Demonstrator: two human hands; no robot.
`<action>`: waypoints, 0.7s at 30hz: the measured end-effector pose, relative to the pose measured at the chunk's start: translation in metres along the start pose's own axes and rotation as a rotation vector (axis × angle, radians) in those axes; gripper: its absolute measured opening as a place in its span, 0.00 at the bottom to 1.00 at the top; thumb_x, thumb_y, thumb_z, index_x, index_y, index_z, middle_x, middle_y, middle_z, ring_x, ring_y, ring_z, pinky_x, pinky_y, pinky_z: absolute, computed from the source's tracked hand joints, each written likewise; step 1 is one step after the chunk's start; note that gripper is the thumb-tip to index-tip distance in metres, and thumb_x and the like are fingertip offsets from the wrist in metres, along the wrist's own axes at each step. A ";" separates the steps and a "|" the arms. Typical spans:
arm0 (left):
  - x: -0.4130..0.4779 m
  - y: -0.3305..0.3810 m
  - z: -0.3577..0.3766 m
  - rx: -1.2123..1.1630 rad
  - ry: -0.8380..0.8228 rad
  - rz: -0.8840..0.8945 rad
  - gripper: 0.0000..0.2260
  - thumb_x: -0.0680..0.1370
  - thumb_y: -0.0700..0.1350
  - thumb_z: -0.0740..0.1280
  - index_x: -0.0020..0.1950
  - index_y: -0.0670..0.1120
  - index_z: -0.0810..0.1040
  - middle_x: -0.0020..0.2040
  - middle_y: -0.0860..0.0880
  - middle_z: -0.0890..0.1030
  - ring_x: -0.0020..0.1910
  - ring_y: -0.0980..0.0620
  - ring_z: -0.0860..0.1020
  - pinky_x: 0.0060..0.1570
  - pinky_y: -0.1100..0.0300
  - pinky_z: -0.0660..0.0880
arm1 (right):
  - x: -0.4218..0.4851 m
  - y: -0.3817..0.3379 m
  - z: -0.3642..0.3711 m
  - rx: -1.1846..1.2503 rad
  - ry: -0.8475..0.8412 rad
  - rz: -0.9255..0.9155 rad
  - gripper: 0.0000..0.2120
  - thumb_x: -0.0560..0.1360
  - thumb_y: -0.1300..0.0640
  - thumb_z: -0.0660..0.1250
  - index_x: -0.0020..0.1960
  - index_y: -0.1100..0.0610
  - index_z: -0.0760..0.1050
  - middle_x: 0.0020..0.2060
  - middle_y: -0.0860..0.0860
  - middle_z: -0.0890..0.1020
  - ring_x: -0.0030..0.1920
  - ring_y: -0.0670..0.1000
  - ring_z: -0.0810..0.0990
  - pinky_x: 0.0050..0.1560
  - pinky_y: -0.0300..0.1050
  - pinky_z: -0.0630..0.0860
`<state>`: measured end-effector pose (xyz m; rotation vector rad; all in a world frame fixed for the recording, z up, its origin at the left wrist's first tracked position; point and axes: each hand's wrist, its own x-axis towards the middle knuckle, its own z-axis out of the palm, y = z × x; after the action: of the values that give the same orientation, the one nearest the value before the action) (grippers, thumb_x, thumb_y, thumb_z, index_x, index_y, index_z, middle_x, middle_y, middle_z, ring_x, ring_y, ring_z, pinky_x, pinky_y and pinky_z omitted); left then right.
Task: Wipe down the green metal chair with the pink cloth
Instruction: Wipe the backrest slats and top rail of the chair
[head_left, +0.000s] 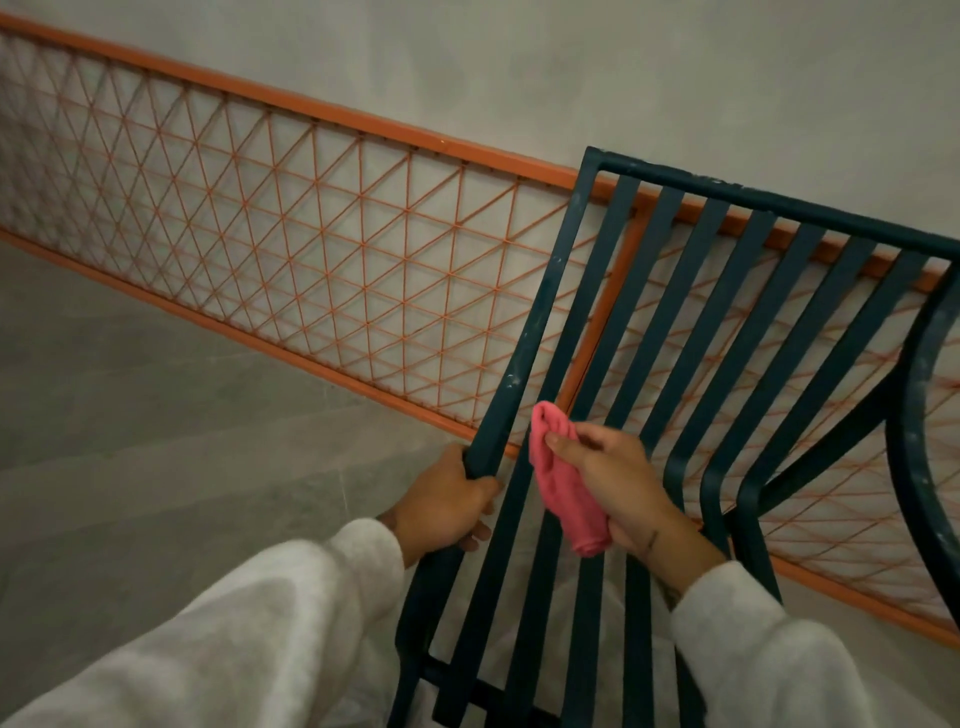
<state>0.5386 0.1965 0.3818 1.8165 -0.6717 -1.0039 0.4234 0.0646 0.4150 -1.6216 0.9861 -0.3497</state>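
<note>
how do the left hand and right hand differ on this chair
The left hand grips the green chair by its outer side bar, bare, while the right hand holds the bunched pink cloth. The left hand sits at the chair's edge; the right hand is further in, toward its middle. Both have curled fingers and come from white sleeves.

This seems a bare terrace or passage of a building rather than a furnished room: a plain grey plastered wall (519, 62) fills 10 to 2 o'clock, a long orange-framed lattice panel (311, 249) runs along its foot, grey floor tiles (130, 415) lie at 9 o'clock, and a slatted green metal chair (540, 301) stands at 3 o'clock.
</note>
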 end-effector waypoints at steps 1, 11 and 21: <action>0.009 0.006 0.001 0.014 0.000 -0.004 0.12 0.80 0.47 0.62 0.61 0.52 0.64 0.51 0.44 0.79 0.44 0.46 0.83 0.39 0.58 0.81 | 0.011 -0.005 -0.005 -0.007 0.012 -0.038 0.04 0.77 0.51 0.69 0.52 0.46 0.79 0.51 0.48 0.83 0.54 0.55 0.81 0.58 0.61 0.80; 0.041 0.024 0.000 0.100 -0.022 0.049 0.13 0.78 0.40 0.62 0.62 0.47 0.66 0.37 0.46 0.77 0.24 0.54 0.75 0.26 0.59 0.76 | 0.100 -0.051 -0.003 -0.481 0.065 -0.450 0.16 0.81 0.53 0.65 0.68 0.51 0.76 0.58 0.44 0.80 0.57 0.45 0.77 0.57 0.39 0.73; 0.043 0.019 0.004 0.075 0.031 0.097 0.09 0.78 0.38 0.59 0.48 0.54 0.69 0.33 0.47 0.74 0.21 0.54 0.71 0.22 0.61 0.71 | 0.088 -0.009 0.008 -0.507 -0.247 -0.592 0.18 0.78 0.66 0.67 0.65 0.52 0.79 0.65 0.43 0.78 0.66 0.37 0.72 0.68 0.26 0.63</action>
<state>0.5572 0.1527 0.3833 1.8419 -0.7796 -0.8952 0.4857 0.0044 0.3965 -2.3540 0.3994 -0.2945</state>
